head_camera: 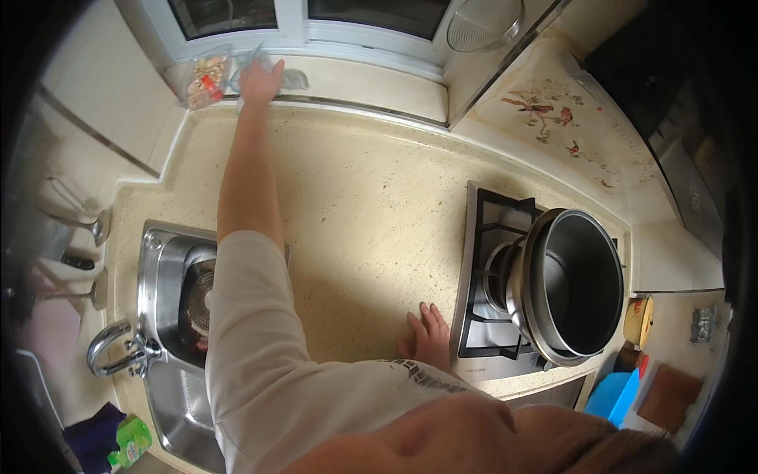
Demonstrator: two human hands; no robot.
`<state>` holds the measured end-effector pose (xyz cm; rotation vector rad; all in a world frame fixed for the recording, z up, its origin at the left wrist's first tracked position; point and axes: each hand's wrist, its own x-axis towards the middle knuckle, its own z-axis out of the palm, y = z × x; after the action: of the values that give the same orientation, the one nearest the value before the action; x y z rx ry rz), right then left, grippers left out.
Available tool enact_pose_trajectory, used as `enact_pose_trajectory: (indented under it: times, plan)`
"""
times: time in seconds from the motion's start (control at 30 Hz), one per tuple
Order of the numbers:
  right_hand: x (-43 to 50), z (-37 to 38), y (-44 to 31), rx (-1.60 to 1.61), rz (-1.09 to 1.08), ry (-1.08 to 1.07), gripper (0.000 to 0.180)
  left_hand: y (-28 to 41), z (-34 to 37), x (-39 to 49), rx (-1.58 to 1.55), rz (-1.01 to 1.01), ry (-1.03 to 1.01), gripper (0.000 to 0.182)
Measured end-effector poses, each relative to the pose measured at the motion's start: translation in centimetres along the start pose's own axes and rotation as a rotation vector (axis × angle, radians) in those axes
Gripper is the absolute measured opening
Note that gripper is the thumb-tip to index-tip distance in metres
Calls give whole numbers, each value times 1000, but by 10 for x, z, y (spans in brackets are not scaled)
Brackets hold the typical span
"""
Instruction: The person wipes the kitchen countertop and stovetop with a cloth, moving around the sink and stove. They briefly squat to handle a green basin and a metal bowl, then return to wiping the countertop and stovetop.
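Observation:
My left hand (259,82) is stretched out to the window sill (379,86), over a thin clear plastic bag (241,66). Blur hides whether its fingers grip the bag; the thumb stands apart. Left of it a clear bag of pale pieces with a red-orange patch (205,82) leans in the sill's corner. Another crumpled clear plastic piece (294,79) lies just right of the hand. My right hand (430,339) rests on the speckled cream countertop (367,225), beside the gas hob's left edge, fingers slightly spread and holding nothing.
On the gas hob (474,338), a dark-lined pot (583,284) sits within a wider metal pan (518,290). A steel sink (172,237) with a chrome faucet (121,355) is at left. Ladles (100,228) hang on the left wall; a mesh strainer (485,23) hangs by the window.

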<state>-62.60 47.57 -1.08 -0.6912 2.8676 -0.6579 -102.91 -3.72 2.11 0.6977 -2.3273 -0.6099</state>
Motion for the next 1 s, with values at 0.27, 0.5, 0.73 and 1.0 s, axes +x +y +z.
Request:
enact_pose_trajectory:
  times: [0.27,0.5,0.73,1.0]
  plan:
    - [-3,0,0,-37,-3,-16,66,134,70,-45,204,14,-288,64]
    - [-3,0,0,-15,1,-13,66,218,80,-117,-72,275,-473,71]
    - [-4,4,3,2,21,-12,67,252,99,-136,-296,467,-669,94]
    - [-2,0,-1,17,-14,19,65,232,80,-157,-279,582,-757,83]
